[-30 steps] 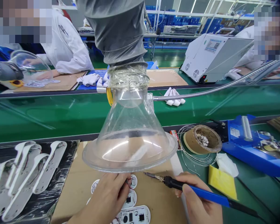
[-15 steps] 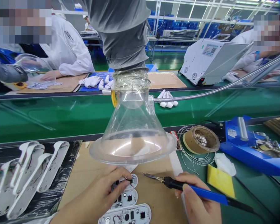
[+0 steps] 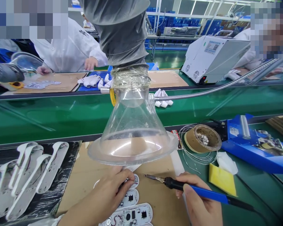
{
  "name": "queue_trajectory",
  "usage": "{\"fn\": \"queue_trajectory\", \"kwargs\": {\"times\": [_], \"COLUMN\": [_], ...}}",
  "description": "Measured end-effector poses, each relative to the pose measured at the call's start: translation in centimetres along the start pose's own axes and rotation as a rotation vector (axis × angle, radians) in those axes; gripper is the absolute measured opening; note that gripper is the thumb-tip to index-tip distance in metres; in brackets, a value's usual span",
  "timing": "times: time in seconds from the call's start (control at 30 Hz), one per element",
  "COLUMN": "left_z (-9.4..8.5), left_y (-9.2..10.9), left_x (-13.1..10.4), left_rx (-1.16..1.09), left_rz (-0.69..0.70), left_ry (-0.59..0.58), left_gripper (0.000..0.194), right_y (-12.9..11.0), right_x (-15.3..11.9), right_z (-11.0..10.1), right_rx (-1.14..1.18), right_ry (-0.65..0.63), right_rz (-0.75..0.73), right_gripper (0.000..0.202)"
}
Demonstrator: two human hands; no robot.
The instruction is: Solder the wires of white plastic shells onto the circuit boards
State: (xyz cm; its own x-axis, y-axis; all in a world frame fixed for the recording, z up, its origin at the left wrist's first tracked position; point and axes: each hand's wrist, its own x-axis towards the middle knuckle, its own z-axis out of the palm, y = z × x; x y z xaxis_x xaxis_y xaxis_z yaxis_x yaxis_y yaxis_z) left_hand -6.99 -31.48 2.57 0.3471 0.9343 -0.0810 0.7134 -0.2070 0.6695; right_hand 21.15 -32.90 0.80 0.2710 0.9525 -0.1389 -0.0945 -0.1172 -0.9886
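Observation:
My right hand is wrapped round the blue and black handle of a soldering iron, whose metal tip points left over the cardboard. My left hand is closed in a pinch over the farthest circuit board; what sits between thumb and forefinger is small and mostly hidden. Nearer to me lie a second rounded white board and a longer circuit board, both with black chips. The iron's tip is apart from the boards, just to their right.
A clear fume hood hangs over the cardboard. White curved housings lie on black film at left. At right are a solder wire coil, a brown round tub, a yellow sponge and a blue stand. Co-workers sit across the green belt.
My left fingers have curled closer over the far board, hiding the black piece seen between them before. The right hand and iron barely move. A co-worker across has moved their hands apart.

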Motion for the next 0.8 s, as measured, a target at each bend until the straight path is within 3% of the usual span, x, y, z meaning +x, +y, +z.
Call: {"fn": "queue_trajectory", "kwargs": {"times": [0.3, 0.8], "left_z": [1.5, 0.8], "left_y": [-1.3, -0.8], "left_x": [-0.7, -0.8], "left_rx": [0.095, 0.088], "left_rz": [0.039, 0.020], "left_ry": [0.029, -0.035], "left_gripper": [0.031, 0.027], "right_y": [0.1, 0.8], "right_x": [-0.7, -1.5], "right_z": [0.2, 0.4], "right_rx": [-0.058, -0.119], "right_ry": [0.013, -0.047], "right_rz": [0.046, 0.036], "right_gripper": [0.040, 0.042]}}
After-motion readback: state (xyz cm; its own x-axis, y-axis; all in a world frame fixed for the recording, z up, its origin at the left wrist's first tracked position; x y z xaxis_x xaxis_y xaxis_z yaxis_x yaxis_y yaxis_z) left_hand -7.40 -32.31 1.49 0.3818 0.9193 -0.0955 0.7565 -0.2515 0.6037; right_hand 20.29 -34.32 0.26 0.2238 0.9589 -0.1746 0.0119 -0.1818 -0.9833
